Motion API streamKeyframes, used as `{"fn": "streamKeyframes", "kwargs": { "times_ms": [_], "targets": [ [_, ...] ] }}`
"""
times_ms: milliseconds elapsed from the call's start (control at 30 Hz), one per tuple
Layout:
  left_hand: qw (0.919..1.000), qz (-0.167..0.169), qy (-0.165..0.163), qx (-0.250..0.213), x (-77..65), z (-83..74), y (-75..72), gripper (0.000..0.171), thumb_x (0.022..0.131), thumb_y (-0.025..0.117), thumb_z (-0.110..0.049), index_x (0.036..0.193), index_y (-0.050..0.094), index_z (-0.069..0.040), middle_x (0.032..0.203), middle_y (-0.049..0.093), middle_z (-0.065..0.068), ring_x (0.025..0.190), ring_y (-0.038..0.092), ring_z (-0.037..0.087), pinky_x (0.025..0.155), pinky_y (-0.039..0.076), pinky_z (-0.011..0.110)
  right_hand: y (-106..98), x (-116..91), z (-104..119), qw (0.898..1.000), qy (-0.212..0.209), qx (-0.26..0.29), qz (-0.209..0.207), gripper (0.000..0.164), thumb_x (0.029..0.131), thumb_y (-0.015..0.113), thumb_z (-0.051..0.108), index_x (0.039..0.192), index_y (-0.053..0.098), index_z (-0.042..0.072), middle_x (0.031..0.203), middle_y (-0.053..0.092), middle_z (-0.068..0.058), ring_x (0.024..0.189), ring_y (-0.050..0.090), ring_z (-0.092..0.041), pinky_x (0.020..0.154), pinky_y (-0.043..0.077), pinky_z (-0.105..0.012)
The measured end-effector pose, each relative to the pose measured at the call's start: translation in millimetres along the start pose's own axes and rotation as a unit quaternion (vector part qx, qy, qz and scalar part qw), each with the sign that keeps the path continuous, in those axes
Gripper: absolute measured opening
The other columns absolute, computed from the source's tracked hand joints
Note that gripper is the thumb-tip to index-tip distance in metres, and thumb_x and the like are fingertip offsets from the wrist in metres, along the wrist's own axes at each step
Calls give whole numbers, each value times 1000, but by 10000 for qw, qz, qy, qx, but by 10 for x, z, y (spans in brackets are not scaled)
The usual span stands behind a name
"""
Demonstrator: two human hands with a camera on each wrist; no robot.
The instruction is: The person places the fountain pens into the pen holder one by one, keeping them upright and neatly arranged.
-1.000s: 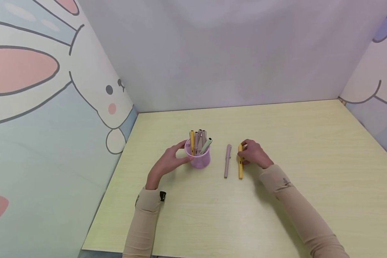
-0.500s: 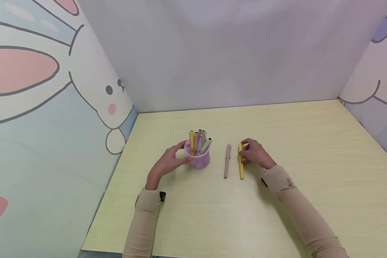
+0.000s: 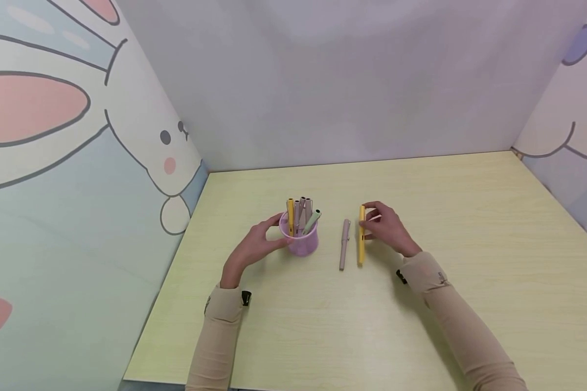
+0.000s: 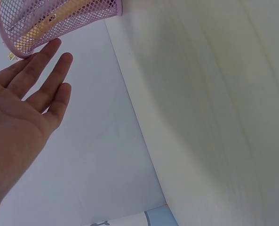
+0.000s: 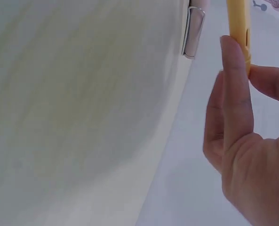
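My left hand (image 3: 255, 247) holds a pink-purple mesh pen holder (image 3: 305, 247) at its rim, thumb on the near side and fingers round the far side. Standing in it are a yellow pen (image 3: 291, 210), several mauve-grey pens (image 3: 308, 206) and a pale green pen (image 3: 311, 221) that leans right. A second yellow pen (image 3: 361, 247) is pinched between the thumb and fingers of my right hand (image 3: 390, 229), slightly tilted with its far end raised. Just left of it lies a mauve pen (image 3: 344, 247) on the table. The right wrist view shows the pinch on the yellow pen (image 5: 239, 21) closely.
The pale wooden table (image 3: 293, 320) meets a grey-white curtain (image 3: 352, 81) at the back. Walls with cartoon rabbit drawings (image 3: 142, 136) flank it. Black straps (image 3: 246, 297) show at both cuffs.
The yellow pen in my right hand has risen off the table, tilting up at its far end and shifting slightly left and away. My left hand and the pen holder stay put.
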State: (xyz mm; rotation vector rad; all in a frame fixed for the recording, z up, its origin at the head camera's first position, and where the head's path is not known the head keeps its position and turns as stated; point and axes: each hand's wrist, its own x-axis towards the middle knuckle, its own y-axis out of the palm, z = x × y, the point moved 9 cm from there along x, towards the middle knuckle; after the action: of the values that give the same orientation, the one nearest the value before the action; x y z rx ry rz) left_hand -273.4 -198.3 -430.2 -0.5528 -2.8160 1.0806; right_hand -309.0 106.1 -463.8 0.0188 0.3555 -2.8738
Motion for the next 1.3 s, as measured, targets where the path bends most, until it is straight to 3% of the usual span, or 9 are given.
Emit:
{"fn": "streamKeyframes", "kwargs": {
  "times_ms": [400,1300],
  "targets": [
    [10000,-16,6,-3,11,41,10,83,94,73,-45,161,38,-11,155,49,10,145,41,33,115,32,62,-55,-18,289,9937,-969,377,-423,52,98,64,-6,147,45,-6,113,52,-25,92,61,-17,70,63,-39],
    [9999,-79,-3,92,11,23,1,82,93,73,-45,160,39,-11,155,49,10,145,42,33,114,33,62,-48,-87,631,9746,-1973,882,-581,51,98,64,-8,146,47,-7,113,52,-27,91,64,-15,69,62,-32]
  ]
}}
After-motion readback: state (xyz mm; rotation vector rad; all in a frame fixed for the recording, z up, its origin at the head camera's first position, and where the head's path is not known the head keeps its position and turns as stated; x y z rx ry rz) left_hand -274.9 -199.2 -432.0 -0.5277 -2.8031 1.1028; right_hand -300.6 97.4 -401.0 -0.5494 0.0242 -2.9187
